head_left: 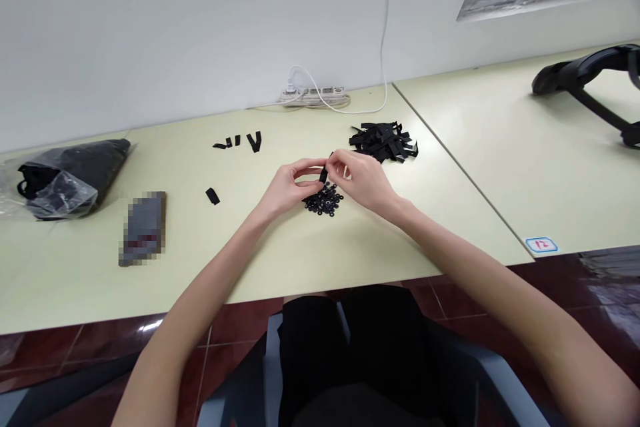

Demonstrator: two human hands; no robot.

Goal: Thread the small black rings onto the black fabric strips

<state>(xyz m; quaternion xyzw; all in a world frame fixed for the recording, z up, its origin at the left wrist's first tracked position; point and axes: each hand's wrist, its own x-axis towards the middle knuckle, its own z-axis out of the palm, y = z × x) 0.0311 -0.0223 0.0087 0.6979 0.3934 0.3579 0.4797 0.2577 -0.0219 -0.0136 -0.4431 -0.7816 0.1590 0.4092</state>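
Both hands meet above a heap of small black rings [327, 201] on the pale table. Between the thumb and fingers of my left hand [287, 190] is a short black fabric strip [323, 175], held up at a slant. My right hand [361, 177] pinches at the strip's upper end with closed fingertips; whether a ring is also in them is hidden. Behind my right hand lies a pile of loose black strips [384, 140]. To the left are a folded black strip [213, 196] and several more small black pieces [254, 141] near the back.
A plastic bag with black material [75, 177] and a blurred dark flat object [143, 228] lie at left. A white power strip [314, 97] with a cable stands along the wall. A black curved frame [590, 83] rests at far right, beyond the table seam.
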